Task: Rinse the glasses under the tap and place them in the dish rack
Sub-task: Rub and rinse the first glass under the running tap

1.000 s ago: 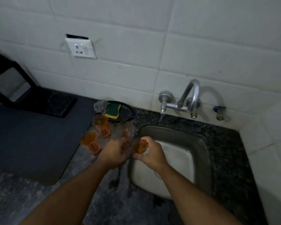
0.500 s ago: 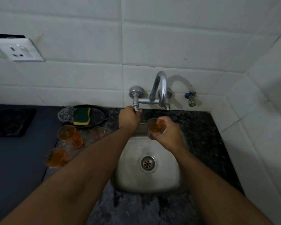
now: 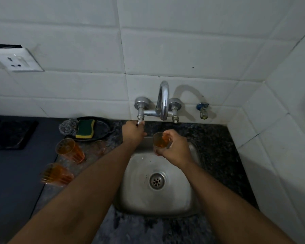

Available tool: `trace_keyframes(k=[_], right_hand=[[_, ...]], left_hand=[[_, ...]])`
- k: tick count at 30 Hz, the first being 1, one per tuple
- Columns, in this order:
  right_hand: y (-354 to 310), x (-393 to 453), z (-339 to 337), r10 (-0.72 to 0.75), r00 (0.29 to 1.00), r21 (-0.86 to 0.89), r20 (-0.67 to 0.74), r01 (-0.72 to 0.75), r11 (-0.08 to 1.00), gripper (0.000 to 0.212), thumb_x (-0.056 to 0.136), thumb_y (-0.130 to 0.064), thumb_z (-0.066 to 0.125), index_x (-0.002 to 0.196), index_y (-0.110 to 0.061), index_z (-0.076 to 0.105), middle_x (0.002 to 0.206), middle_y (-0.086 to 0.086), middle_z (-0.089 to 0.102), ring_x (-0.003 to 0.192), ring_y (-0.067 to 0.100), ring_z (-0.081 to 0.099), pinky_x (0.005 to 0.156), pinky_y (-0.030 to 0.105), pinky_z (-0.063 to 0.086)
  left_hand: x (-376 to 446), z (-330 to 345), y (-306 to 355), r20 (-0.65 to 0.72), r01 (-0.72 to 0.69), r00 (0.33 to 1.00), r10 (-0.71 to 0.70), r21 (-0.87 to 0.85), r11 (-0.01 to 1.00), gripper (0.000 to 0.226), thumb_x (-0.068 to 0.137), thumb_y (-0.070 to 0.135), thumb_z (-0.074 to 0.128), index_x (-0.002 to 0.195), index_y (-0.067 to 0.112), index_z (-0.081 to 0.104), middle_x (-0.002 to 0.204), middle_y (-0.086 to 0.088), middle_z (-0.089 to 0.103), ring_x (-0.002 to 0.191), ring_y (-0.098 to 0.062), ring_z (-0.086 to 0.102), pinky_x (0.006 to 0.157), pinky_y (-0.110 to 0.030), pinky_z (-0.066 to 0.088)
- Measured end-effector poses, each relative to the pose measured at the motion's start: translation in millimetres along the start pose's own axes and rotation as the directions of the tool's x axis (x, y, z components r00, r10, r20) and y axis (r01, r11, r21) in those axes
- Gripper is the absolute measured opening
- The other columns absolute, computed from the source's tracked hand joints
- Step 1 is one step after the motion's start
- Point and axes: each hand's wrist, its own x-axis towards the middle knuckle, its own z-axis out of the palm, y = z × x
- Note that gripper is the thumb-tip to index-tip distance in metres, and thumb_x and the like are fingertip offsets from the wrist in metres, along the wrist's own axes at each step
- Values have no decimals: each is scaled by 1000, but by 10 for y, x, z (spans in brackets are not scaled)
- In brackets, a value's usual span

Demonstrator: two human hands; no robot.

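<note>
My right hand (image 3: 174, 147) grips an orange glass (image 3: 159, 140) over the back of the steel sink (image 3: 174, 196), below the curved tap spout (image 3: 163, 101). My left hand (image 3: 133, 132) reaches up and grips the left tap handle (image 3: 140, 118). No water shows at the spout. Three more orange glasses stand on the counter left of the sink: one nearest the wall by the sponge dish (image 3: 99, 147), one in the middle (image 3: 70, 150), one closest to me (image 3: 55, 174). No dish rack is in view.
A black dish (image 3: 102, 129) holds a green-yellow sponge (image 3: 85, 128) and a steel scrubber (image 3: 67, 126) by the wall. A dark mat (image 3: 12, 182) covers the counter at left. A small blue valve (image 3: 202, 110) juts from the tiled wall; a socket (image 3: 18, 61) is upper left.
Both hands rose from the counter edge to the tap: the left onto the left handle, the right carrying the glass under the spout. Over the last half second they hardly moved.
</note>
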Motion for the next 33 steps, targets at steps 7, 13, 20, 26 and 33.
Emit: trace_keyframes(k=[7,13,20,26,33], right_hand=[[20,-34,-3,-6,999,14,39,5,1000,61,64,-34,97,116,-29,65,97,-13,73,87,-1,68,78,25,60],[61,-77,-1,36,997,39,64,-38,999,66,61,-33,97,118,-28,66,99,-13,73,88,1,69,78,24,60],[-24,-162,-1,8,989,148,147,-30,989,60,73,-16,94,122,-25,61,105,-15,69,96,-4,65,75,9,51],[59,-266,97,-388,919,-196,75,395,897,33,85,-30,83,116,-21,74,117,-7,64,99,13,65,84,31,57],[-32,-78,223,-456,876,-82,155,472,878,17,92,-10,75,107,-11,82,107,5,80,94,14,74,89,33,60]], left_hand=[[-58,-40,-190,54,-94,995,85,195,976,31,100,38,66,90,10,75,78,-6,76,73,-21,73,78,-37,61],[-303,-21,-255,354,-103,935,14,233,967,29,81,-7,69,101,12,79,94,-5,79,87,-18,74,79,-30,61],[-487,70,-508,558,-148,806,195,-129,981,74,58,-3,95,126,15,69,111,-2,78,105,-17,75,90,-35,62],[-452,-67,-527,352,-376,885,307,150,914,52,67,-2,76,112,24,70,96,11,72,88,-6,68,77,-20,56],[-421,-276,-466,290,-449,877,384,205,870,34,67,10,67,98,24,67,89,11,67,81,-10,64,67,-27,52]])
